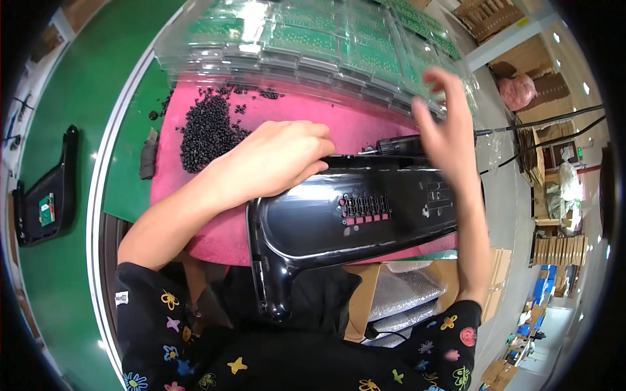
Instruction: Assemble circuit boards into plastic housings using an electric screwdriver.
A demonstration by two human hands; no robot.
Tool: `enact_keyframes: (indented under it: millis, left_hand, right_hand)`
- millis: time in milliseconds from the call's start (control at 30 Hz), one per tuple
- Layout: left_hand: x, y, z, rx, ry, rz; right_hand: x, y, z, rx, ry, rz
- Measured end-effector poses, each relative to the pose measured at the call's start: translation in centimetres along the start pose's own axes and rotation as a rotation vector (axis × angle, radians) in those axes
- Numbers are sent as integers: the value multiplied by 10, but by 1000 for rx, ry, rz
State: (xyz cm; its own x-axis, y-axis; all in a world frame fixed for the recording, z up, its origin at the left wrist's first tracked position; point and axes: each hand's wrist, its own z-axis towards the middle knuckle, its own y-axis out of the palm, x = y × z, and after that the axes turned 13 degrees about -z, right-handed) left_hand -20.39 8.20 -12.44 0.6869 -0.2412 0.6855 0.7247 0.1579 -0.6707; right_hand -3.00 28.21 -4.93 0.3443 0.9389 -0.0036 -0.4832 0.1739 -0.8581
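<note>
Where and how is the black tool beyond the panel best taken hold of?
Probably by its thick body, from above with the right hand. The black tool lies sideways along the far edge of the black panel, which crowds its near side; its slim tip points left, so avoid that end.

The right hand (451, 133) is blurred, and its forearm (473, 241) hides part of the right end of the black panel (306, 221); the black power tool (396, 145) is partly covered too. The left hand (280, 156) hides a stretch of the panel's upper rim. Single pieces in the black heap (208, 133) are too small to make out, and the view's upper edge crops the clear trays (293, 64).
</note>
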Motion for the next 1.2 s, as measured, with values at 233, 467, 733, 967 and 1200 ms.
enact_keyframes:
  millis: [233, 467, 733, 967, 1200]
  left_hand:
    - [-11, -9, 6, -39, 112, -42]
    - [-10, -11, 3, -50, 84, -39]
    - [-6, -19, 6, -65, 76, -53]
    - [-2, -17, 4, 427, 47, -183]
    - [16, -15, 10, 108, -10, -1266]
  right_hand:
    - [161, 77, 102, -328, 321, -597]
    - [172, 103, 131, -579, 185, -775]
    - [154, 73, 107, 104, 31, -740]
    - [-27, -23, 22, -77, 207, 758]
    - [-67, -46, -47, -43, 142, 918]
